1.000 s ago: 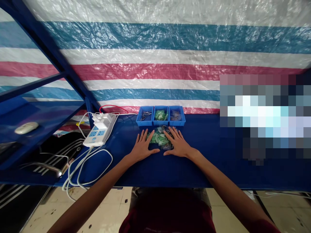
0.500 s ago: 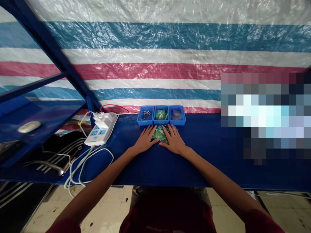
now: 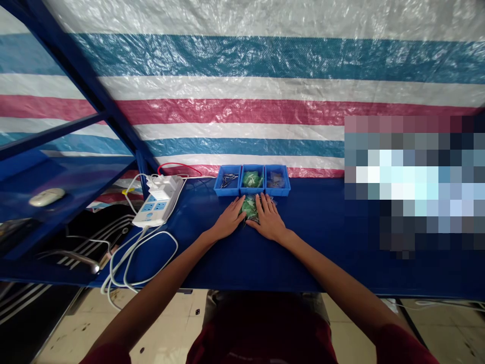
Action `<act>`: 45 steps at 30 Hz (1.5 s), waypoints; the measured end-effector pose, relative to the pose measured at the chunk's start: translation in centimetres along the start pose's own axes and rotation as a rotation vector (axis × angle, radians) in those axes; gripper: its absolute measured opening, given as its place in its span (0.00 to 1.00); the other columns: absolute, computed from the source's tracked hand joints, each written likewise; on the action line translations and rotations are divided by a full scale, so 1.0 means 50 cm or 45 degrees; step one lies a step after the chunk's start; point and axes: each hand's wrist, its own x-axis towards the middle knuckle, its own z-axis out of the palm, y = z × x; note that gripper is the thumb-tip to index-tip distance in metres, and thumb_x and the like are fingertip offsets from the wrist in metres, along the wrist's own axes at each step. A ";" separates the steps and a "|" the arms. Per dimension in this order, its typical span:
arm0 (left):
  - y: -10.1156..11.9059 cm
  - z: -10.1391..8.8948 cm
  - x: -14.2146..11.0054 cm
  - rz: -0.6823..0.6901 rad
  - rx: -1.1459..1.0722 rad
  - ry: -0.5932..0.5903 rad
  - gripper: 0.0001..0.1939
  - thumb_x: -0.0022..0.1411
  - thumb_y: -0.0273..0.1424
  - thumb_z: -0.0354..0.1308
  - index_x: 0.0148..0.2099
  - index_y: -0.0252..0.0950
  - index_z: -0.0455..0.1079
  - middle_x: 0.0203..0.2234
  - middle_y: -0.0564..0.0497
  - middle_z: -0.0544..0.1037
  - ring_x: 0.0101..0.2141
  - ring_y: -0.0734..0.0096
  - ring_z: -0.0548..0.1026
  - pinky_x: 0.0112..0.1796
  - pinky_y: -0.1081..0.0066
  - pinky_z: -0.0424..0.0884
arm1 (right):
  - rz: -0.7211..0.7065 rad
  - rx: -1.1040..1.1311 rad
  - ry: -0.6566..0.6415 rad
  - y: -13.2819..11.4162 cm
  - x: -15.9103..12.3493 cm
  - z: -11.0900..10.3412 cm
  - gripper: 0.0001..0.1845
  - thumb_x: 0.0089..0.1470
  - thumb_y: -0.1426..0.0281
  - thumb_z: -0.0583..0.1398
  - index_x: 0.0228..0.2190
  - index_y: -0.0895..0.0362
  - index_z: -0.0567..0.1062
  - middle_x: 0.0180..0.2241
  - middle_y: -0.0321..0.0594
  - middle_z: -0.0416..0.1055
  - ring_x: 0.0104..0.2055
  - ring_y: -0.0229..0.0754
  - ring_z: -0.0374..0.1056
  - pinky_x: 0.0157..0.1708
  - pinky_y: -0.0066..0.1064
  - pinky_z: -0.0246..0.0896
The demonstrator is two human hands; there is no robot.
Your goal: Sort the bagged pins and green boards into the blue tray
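Note:
Between my hands a small pile of green packets (image 3: 250, 207) mixed with thin metal pieces lies on the blue table. My left hand (image 3: 228, 220) rests flat against the pile's left side, fingers extended. Over its right side lies my right hand (image 3: 270, 220), palm down with fingers slightly apart, covering part of it. Just behind stand three blue bins in a row. The left bin (image 3: 227, 192) contains thin metal pieces, the middle bin (image 3: 252, 191) green packets, and the right bin (image 3: 278, 192) clear packets.
A white power strip (image 3: 149, 217) with plugged-in adapters lies to the left, its white cable (image 3: 176, 246) looped over the table. Further left, a white mouse (image 3: 47, 197) sits beyond the blue frame (image 3: 109, 119). A striped plastic sheet (image 3: 227, 111) hangs behind. A pixelated area covers the right.
Both hands have moved inward and slightly forward. The pile between them has become narrower and sits closer to the bins.

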 end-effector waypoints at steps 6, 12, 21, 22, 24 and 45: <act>-0.004 0.000 -0.004 -0.017 -0.052 0.045 0.34 0.68 0.46 0.38 0.69 0.35 0.44 0.67 0.46 0.51 0.66 0.60 0.47 0.63 0.61 0.47 | -0.006 0.065 0.045 0.001 -0.007 -0.008 0.45 0.59 0.46 0.46 0.67 0.57 0.37 0.68 0.50 0.34 0.70 0.55 0.30 0.64 0.51 0.40; 0.005 -0.011 -0.010 -0.032 -0.098 0.081 0.32 0.68 0.46 0.40 0.69 0.38 0.47 0.66 0.48 0.54 0.66 0.60 0.48 0.63 0.60 0.49 | -0.011 0.164 0.113 0.008 -0.013 -0.016 0.41 0.61 0.51 0.48 0.67 0.50 0.36 0.69 0.45 0.32 0.69 0.55 0.34 0.62 0.51 0.45; -0.004 -0.037 -0.023 0.058 -0.075 0.017 0.46 0.59 0.56 0.51 0.70 0.42 0.40 0.68 0.48 0.45 0.67 0.54 0.42 0.63 0.57 0.45 | 0.007 0.322 0.151 0.015 -0.024 -0.033 0.39 0.58 0.58 0.52 0.66 0.50 0.43 0.69 0.45 0.35 0.68 0.56 0.42 0.57 0.51 0.55; -0.007 -0.040 -0.025 0.070 -0.055 -0.010 0.49 0.56 0.57 0.53 0.71 0.42 0.38 0.68 0.47 0.43 0.67 0.52 0.41 0.63 0.57 0.45 | 0.019 0.330 0.156 0.015 -0.025 -0.035 0.38 0.58 0.59 0.52 0.66 0.51 0.45 0.68 0.45 0.36 0.67 0.56 0.44 0.57 0.51 0.56; -0.013 -0.044 -0.027 0.087 -0.010 -0.056 0.54 0.52 0.59 0.56 0.71 0.42 0.37 0.68 0.46 0.41 0.67 0.51 0.40 0.63 0.56 0.44 | 0.051 0.345 0.187 0.017 -0.026 -0.038 0.36 0.58 0.60 0.51 0.66 0.51 0.48 0.68 0.45 0.39 0.67 0.55 0.46 0.56 0.50 0.58; -0.049 -0.072 -0.032 0.501 0.076 0.047 0.08 0.57 0.38 0.63 0.35 0.40 0.77 0.59 0.45 0.62 0.62 0.49 0.55 0.60 0.52 0.55 | 0.103 0.313 0.487 0.030 -0.019 -0.039 0.23 0.60 0.64 0.50 0.54 0.57 0.67 0.54 0.53 0.62 0.56 0.55 0.60 0.52 0.48 0.63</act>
